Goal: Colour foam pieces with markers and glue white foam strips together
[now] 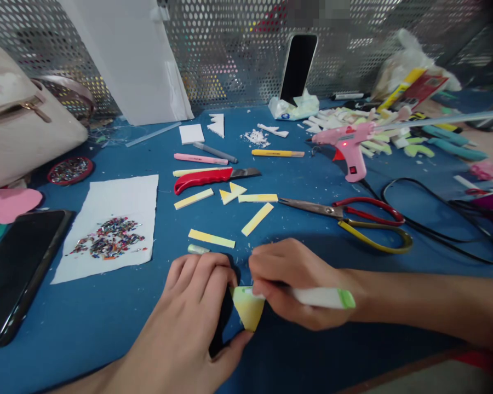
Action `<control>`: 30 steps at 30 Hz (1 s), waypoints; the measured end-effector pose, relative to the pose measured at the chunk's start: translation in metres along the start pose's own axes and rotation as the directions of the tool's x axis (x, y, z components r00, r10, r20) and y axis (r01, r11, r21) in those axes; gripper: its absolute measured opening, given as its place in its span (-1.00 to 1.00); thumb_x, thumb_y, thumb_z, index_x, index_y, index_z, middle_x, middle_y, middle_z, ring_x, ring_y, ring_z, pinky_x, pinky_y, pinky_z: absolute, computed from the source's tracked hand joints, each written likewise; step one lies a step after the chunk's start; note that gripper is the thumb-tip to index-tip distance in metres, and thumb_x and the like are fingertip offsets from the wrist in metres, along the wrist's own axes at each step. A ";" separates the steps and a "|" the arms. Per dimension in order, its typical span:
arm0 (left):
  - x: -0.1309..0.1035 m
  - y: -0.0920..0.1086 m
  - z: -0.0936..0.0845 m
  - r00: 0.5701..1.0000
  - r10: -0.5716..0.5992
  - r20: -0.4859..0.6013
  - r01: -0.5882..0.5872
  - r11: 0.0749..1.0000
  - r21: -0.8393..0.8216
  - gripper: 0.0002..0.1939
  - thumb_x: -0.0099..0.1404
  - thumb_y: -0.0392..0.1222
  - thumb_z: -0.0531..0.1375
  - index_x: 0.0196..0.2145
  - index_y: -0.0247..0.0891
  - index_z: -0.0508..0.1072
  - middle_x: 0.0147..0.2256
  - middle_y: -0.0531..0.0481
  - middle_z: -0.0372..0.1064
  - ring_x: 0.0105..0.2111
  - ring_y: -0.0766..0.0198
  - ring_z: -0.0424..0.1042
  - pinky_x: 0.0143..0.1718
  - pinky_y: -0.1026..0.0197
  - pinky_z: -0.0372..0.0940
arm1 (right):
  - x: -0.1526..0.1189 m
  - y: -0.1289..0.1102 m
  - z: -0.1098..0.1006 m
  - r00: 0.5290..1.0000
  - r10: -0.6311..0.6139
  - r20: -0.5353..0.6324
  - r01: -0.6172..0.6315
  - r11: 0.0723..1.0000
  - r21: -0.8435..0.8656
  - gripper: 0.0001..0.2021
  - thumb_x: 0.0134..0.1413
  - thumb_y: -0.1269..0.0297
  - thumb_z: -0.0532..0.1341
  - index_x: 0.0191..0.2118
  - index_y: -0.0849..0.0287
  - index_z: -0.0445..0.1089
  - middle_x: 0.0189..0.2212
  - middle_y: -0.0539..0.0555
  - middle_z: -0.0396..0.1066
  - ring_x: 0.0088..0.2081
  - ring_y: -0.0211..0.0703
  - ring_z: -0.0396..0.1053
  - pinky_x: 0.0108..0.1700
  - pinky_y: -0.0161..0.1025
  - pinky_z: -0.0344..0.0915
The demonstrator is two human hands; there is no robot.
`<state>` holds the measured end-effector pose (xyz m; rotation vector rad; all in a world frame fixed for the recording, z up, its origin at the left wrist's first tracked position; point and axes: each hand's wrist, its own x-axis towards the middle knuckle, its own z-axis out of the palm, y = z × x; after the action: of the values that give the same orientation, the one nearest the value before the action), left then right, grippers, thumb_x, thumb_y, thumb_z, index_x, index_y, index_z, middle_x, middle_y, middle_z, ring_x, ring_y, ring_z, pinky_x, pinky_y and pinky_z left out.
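My left hand [197, 312] grips a small yellow-green piece [250, 307] between thumb and fingers, low on the blue table. In my right hand [296, 284] is a white marker [320, 297] with a green end, its tip against the piece's upper edge. Just beyond my left fingers lies a pale green cap [198, 249]. Yellow strips [212, 238] and a zigzag yellow piece [232, 193] lie farther up, beside a red-handled knife [207, 178]. Red and yellow scissors [337, 210] rest beyond my right hand.
A pink glue gun [351, 145] with a black cord stands at right. White paper [119, 197] bearing colourful beads and a black phone [20, 268] lie at left. Pink [201, 159] and yellow [277, 153] markers lie farther back. Another phone [299, 68] leans against the mesh.
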<state>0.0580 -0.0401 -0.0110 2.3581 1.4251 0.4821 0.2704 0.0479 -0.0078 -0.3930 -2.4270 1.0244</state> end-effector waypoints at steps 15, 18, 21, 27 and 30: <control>0.000 -0.001 -0.001 0.998 -0.049 0.044 0.051 0.998 -0.044 -0.58 0.24 -0.15 0.29 -0.02 -0.11 0.21 0.04 -0.10 0.26 0.03 -0.08 0.23 0.01 -0.10 0.19 | -0.001 0.001 0.001 1.000 -0.019 0.009 0.020 0.999 -0.045 -0.84 0.29 0.36 0.04 -0.36 0.11 0.08 -0.51 -0.07 0.14 -0.48 -0.27 0.08 -0.42 -0.27 0.00; -0.001 -0.001 0.000 0.998 -0.051 0.047 0.053 0.997 -0.049 -0.58 0.24 -0.16 0.29 -0.03 -0.11 0.21 0.04 -0.09 0.25 0.03 -0.07 0.22 0.00 -0.10 0.20 | 0.000 0.001 0.001 1.000 -0.014 -0.013 0.014 1.000 -0.012 -0.84 0.31 0.37 0.02 -0.36 0.12 0.09 -0.51 -0.06 0.16 -0.47 -0.27 0.10 -0.40 -0.27 0.04; -0.001 -0.001 -0.001 0.998 -0.048 0.044 0.050 0.998 -0.049 -0.56 0.24 -0.17 0.29 -0.01 -0.11 0.19 0.06 -0.09 0.24 0.03 -0.06 0.22 0.01 -0.10 0.20 | 0.000 0.001 0.001 0.997 -0.064 0.035 0.065 0.997 -0.029 -0.82 0.30 0.36 0.04 -0.37 0.11 0.07 -0.52 -0.07 0.13 -0.47 -0.27 0.06 -0.42 -0.26 -0.01; 0.000 -0.002 -0.002 0.996 -0.067 0.060 0.072 0.995 -0.076 -0.56 0.23 -0.16 0.30 -0.02 -0.10 0.19 0.05 -0.09 0.23 0.02 -0.04 0.22 -0.03 -0.06 0.24 | 0.001 0.001 0.002 0.996 -0.086 0.021 0.087 0.996 -0.012 -0.82 0.29 0.36 0.05 -0.37 0.11 0.05 -0.51 -0.07 0.12 -0.47 -0.27 0.06 -0.41 -0.28 -0.01; 0.001 -0.002 -0.002 0.996 -0.073 0.056 0.077 0.994 -0.080 -0.57 0.22 -0.17 0.31 -0.04 -0.10 0.19 0.04 -0.08 0.24 0.03 -0.04 0.23 -0.03 -0.07 0.23 | 0.001 0.001 0.002 0.998 -0.055 0.008 0.055 0.997 -0.045 -0.82 0.29 0.37 0.05 -0.37 0.11 0.05 -0.51 -0.07 0.12 -0.48 -0.27 0.05 -0.42 -0.28 -0.03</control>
<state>0.0557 -0.0383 -0.0103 2.2274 1.4361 0.4456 0.2688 0.0473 -0.0092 -0.3363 -2.4560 0.9504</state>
